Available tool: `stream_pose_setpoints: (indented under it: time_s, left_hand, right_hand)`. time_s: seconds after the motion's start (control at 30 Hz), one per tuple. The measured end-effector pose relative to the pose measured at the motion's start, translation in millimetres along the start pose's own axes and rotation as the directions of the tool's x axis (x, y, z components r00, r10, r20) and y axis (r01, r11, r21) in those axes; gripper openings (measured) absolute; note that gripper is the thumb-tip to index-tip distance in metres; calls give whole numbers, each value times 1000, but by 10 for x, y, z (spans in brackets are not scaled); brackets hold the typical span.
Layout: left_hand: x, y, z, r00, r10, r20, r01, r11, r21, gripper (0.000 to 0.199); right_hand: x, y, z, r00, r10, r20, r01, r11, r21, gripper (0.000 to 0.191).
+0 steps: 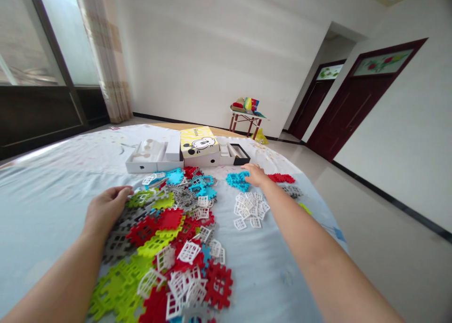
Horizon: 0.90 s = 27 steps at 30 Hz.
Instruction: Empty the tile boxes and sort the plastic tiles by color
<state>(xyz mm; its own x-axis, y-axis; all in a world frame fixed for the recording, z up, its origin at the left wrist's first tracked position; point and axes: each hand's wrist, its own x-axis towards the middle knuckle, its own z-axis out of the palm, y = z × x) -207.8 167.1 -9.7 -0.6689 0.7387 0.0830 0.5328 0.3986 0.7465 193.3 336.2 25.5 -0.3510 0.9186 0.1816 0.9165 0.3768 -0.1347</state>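
A mixed heap of flat plastic building pieces in red (169, 219), lime green (118, 283) and grey (118, 240) fills the middle of the table. White lattice window pieces (189, 252) lie scattered over it. At the heap's left edge rests my left hand (108, 207), its fingers drawn together; what they hold, if anything, is hidden. My right hand (255, 174) reaches to the small pile of blue pieces (237, 181), with finger and thumb apart at its right edge. Just nearer to me lies a separate pile of white window pieces (250, 206).
Behind the heap stand open white boxes (151, 166), a yellow cartoon box (199, 141) and a black tray (243, 160). Red pieces (281, 178), grey pieces (292, 190) and a green piece (305, 208) lie beyond my right forearm. The tablecloth (45, 210) is light blue.
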Motion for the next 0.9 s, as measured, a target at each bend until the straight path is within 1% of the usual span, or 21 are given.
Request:
stream_pose_setpoints:
  time_s: [0.1, 0.27, 0.37, 0.43, 0.5, 0.63, 0.73, 0.9]
  left_hand:
    - [-17, 13, -4, 1000, 1, 3, -1, 1000, -6, 39]
    - [-33, 9, -11, 1000, 12, -2, -12, 1000, -27, 41]
    - [-48, 17, -19, 1000, 19, -2, -19, 999, -30, 41]
    - [-58, 30, -27, 1000, 23, 7, -23, 999, -42, 40]
    - [-62, 39, -35, 1000, 26, 17, -25, 998, -58, 39]
    - [-41, 25, -35, 999, 31, 17, -30, 997, -64, 40]
    - [-18, 0, -24, 999, 38, 11, -37, 997, -63, 41]
    - [-27, 2, -24, 999, 34, 14, -33, 997, -63, 40]
  right_hand:
    - [-206, -175, -20, 994, -86, -60, 92, 990, 105, 45]
    - [-535, -650, 39, 962, -271, -42, 272, 927, 256, 34]
    - [-617, -920, 119, 943, -332, -32, 327, 900, 290, 31]
    - [-620, -1055, 169, 950, -310, -28, 306, 912, 272, 33]
    - [-597, -1147, 211, 969, -249, -10, 243, 939, 243, 37]
    - [-547, -1236, 269, 985, -162, 52, 146, 962, 231, 42]
    - [-545, -1252, 274, 988, -151, 42, 136, 959, 248, 40]
    - [-574, -1160, 200, 982, -188, -34, 189, 933, 305, 48]
